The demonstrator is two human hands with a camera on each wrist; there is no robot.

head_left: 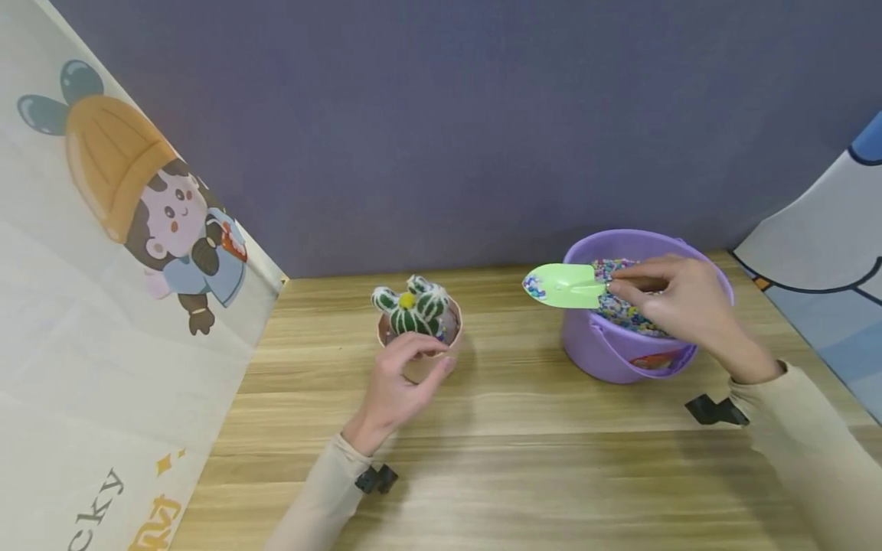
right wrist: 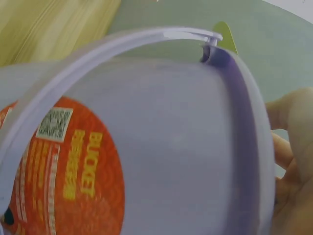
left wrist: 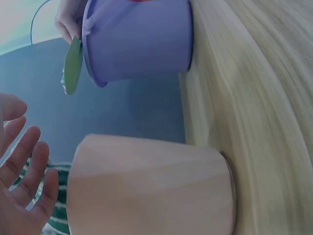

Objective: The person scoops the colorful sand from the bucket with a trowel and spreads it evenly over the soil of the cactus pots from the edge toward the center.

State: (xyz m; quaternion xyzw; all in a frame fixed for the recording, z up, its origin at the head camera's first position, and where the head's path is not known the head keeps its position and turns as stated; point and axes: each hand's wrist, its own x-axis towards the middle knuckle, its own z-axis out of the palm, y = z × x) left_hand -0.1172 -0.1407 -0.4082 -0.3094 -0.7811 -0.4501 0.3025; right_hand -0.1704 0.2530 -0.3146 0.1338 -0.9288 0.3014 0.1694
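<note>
My right hand [head_left: 678,298] grips a light green toy shovel [head_left: 565,286] above the purple bucket [head_left: 606,352]. A few colored beads [head_left: 534,287] lie at the tip of the blade, which reaches out past the bucket's left rim. Inside the bucket are many small multicolored beads [head_left: 627,310]. My left hand [head_left: 396,383], fingers bent loosely with a gap between thumb and fingers, is at the near side of a potted cactus [head_left: 420,310]. The pale pink pot [left wrist: 151,188] stands upright; the left wrist view shows the fingers near its rim, and contact is unclear.
Pot and bucket stand on a wood-grain table [head_left: 524,459]. A dark blue-grey wall [head_left: 468,138] rises behind it. To the left is a white panel with a cartoon figure [head_left: 172,207]; a printed panel [head_left: 820,237] stands at right. The bucket's handle [head_left: 648,371] hangs down in front.
</note>
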